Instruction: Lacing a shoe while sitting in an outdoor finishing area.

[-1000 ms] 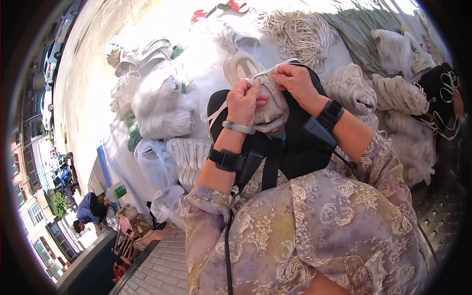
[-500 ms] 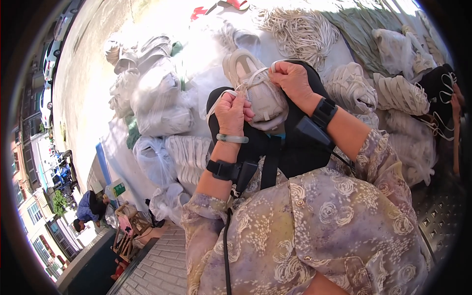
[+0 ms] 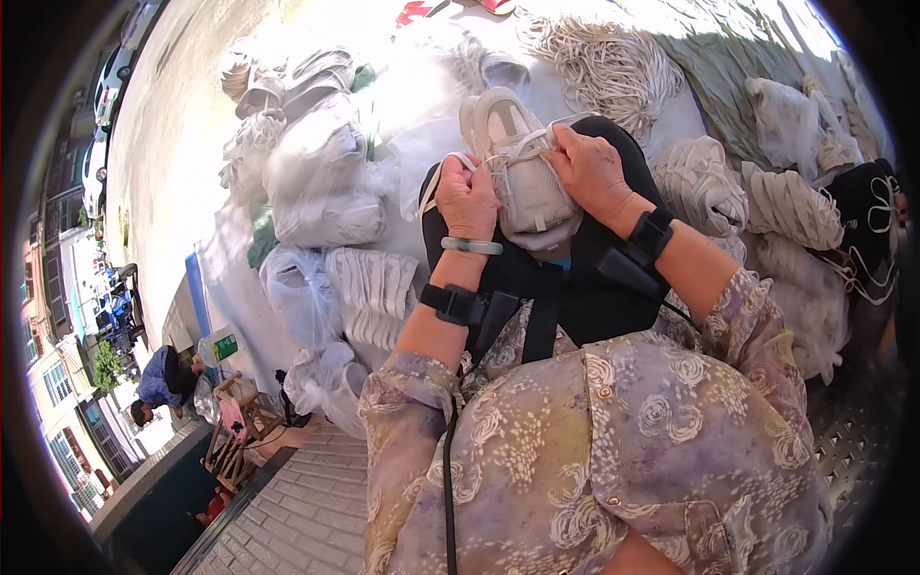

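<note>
Between hands [image 3: 468,203] [image 3: 592,174], pale shoe [image 3: 537,196], laces [image 3: 523,146] pinched

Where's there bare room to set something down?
Bricks between the left sleeve and dark wall; pale ground between cars and bagged shoes. Crowded: right side, with lace bundle, shoe stacks and bags; lap, with the shoe, left hand and right hand. Top middle: glare, can't tell.

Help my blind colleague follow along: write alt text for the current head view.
A person's left hand and right hand grip the white laces of a pale sneaker on their black-covered lap. Around them lie rows of pale shoes, plastic-wrapped bundles and a heap of laces.
</note>
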`<state>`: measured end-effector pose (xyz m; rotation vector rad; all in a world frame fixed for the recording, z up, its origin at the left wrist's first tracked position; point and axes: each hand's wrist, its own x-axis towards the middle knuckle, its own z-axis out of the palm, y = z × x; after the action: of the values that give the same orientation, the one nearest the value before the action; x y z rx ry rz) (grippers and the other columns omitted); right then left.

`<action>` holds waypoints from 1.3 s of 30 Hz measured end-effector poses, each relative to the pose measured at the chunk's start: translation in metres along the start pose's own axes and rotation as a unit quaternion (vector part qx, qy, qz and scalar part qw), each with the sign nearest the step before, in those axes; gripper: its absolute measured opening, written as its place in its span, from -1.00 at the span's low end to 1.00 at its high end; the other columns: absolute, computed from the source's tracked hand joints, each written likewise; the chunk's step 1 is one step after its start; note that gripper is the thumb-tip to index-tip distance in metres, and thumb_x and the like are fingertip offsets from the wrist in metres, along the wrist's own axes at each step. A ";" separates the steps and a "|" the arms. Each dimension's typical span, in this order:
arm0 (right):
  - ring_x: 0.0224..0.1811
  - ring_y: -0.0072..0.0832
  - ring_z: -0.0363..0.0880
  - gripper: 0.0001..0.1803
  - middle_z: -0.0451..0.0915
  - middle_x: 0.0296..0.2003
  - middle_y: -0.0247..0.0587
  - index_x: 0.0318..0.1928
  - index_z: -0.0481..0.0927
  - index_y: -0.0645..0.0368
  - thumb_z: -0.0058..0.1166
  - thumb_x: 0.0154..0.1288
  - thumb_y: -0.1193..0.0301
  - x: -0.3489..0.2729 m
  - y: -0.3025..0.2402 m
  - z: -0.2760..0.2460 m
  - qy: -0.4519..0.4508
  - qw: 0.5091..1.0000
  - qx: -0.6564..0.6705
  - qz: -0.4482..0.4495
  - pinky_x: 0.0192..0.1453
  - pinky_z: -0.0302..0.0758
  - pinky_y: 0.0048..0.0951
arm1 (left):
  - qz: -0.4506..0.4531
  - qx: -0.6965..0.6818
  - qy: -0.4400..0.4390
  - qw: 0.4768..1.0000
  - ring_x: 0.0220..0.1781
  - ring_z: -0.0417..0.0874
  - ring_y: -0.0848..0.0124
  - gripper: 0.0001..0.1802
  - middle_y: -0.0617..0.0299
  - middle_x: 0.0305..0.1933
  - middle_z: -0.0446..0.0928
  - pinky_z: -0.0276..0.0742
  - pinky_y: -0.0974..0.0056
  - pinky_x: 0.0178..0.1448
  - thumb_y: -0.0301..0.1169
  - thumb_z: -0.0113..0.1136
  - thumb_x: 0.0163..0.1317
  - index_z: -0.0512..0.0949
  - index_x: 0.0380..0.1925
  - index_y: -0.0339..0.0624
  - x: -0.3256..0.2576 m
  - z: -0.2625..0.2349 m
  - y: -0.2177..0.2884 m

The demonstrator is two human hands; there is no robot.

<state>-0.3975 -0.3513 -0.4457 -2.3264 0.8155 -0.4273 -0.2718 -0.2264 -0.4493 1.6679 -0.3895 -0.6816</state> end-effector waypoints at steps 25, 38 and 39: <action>-0.39 -0.25 0.52 -0.92 0.54 -0.48 -0.28 -0.38 0.55 0.09 0.03 0.06 0.47 -0.007 0.001 -0.012 0.116 0.986 0.077 -0.091 -0.29 0.37 -0.30 | 0.086 0.370 -0.032 0.925 -0.55 0.50 0.38 -0.44 0.21 -0.59 0.43 0.44 0.31 -0.40 -0.22 0.41 -0.16 0.36 -0.25 -0.30 -0.014 -0.006 0.039; -0.33 -0.37 0.49 -0.94 0.45 -0.49 -0.34 -0.47 0.55 0.06 0.09 -0.03 0.39 0.004 -0.036 0.016 -0.008 0.984 -0.054 -0.170 -0.23 0.26 -0.30 | 0.076 0.217 -0.063 0.971 -0.49 0.56 0.35 -0.64 0.10 -0.45 0.52 0.49 0.37 -0.31 -0.50 0.15 -0.15 0.54 -0.24 -0.31 -0.018 -0.011 0.003; -0.31 -0.36 0.51 -0.95 0.47 -0.48 -0.33 -0.47 0.56 0.05 0.09 -0.01 0.39 0.003 -0.038 0.015 -0.017 0.986 -0.053 -0.157 -0.19 0.27 -0.28 | 0.074 0.216 -0.061 0.972 -0.49 0.56 0.35 -0.64 0.10 -0.45 0.52 0.49 0.37 -0.31 -0.50 0.15 -0.15 0.54 -0.24 -0.31 -0.019 -0.012 0.000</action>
<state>-0.3710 -0.3229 -0.4317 -2.5643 0.4646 -0.4855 -0.2787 -0.2054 -0.4443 1.9857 -0.7863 -0.6173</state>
